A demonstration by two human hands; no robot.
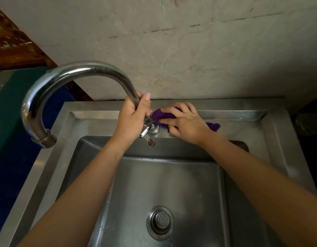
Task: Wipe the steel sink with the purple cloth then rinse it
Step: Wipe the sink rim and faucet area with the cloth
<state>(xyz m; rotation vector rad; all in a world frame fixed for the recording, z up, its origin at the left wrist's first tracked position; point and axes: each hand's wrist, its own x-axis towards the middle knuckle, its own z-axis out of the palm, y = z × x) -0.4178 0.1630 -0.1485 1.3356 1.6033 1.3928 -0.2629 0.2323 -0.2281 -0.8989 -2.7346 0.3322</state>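
Observation:
The steel sink fills the lower view, its basin dry-looking with a round strainer drain near the front. A curved steel tap rises from the back ledge and arches left, its spout beyond the sink's left rim. My left hand is wrapped around the tap's lower stem, above the lever handle. My right hand presses the purple cloth flat on the back ledge, right beside the tap base; a corner of the cloth sticks out behind the wrist. No water is running.
A stained, cracked pale wall stands directly behind the sink. To the left are a green and blue surface and a brown wooden frame. A dark gap lies to the right of the sink.

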